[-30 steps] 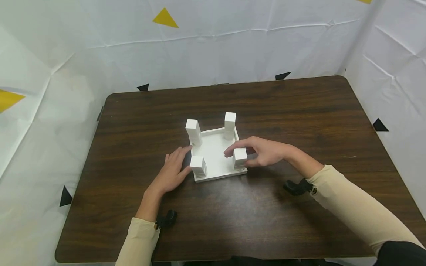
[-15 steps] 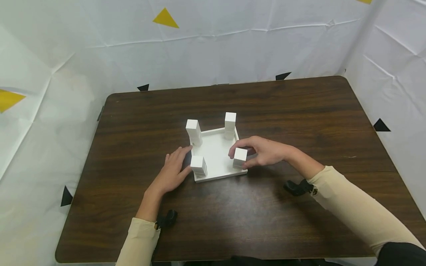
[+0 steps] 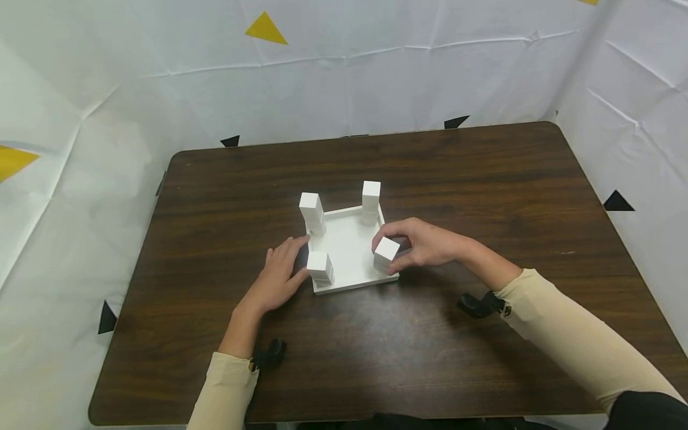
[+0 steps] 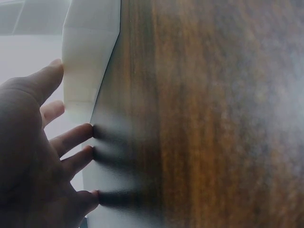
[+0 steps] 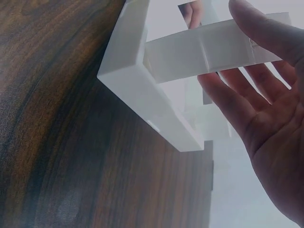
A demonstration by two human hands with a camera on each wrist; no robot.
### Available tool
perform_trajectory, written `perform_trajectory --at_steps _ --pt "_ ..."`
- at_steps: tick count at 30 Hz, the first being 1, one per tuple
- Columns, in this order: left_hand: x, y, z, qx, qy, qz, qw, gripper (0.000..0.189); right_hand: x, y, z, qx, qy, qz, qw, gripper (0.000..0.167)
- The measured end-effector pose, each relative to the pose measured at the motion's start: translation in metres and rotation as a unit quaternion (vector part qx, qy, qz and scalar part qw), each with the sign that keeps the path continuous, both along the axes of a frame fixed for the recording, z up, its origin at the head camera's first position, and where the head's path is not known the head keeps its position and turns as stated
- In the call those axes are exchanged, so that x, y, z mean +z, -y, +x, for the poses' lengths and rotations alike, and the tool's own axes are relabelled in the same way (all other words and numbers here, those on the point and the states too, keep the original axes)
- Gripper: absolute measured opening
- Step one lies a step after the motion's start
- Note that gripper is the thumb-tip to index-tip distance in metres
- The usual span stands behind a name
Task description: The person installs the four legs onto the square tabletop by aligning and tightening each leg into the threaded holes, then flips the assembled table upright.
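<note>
A shallow white square panel with a raised rim lies on the table, and white square legs stand up from its corners. My right hand pinches the near right leg between thumb and fingers. In the right wrist view, the thumb and index finger of the hand lie on opposite sides of that leg, whose lower end is inside the panel's corner. My left hand rests against the panel's left side, fingers extended. Its fingertips meet the table in the left wrist view, and its thumb touches the near left leg.
The near left leg, far left leg and far right leg rise from the other corners. The dark wood table has white sheets hung around its back and sides.
The near right leg has turned within my right hand, so its top now sits at an angle to the panel. My right fingers have shifted around it. My left hand stays still.
</note>
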State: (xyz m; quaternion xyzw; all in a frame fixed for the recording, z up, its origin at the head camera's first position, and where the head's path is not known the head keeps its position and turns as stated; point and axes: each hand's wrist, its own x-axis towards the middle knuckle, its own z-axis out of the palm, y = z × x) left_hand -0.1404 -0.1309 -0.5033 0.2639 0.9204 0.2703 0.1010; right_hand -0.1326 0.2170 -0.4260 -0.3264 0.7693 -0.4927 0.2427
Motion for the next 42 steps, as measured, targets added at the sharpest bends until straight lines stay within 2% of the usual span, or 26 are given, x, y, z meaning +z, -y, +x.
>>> perform_trajectory --at_steps 10,18,22,30,42 --pt "0.0023 -0.0002 0.0022 0.004 0.008 -0.001 1.0 0.065 0.0019 0.0012 0.0006 -0.009 -0.03 0.021 0.9993 0.048" --pt "0.001 0.001 0.0012 0.003 0.003 -0.005 1.0 0.065 0.004 0.0012 -0.0001 0.023 -0.054 0.014 0.9982 0.048" --pt "0.0009 0.0008 0.0012 0.006 0.008 -0.008 0.9999 0.065 0.0053 0.002 -0.0003 0.027 -0.046 0.016 0.9984 0.043" --pt "0.0012 0.0001 0.0015 0.003 0.007 -0.002 1.0 0.065 0.004 0.0032 0.0008 0.006 -0.034 0.006 0.9994 0.04" --pt "0.0008 -0.0009 0.0003 0.001 0.003 0.0 1.0 0.065 0.0016 0.0075 0.002 -0.024 -0.064 0.0 0.9976 0.035"
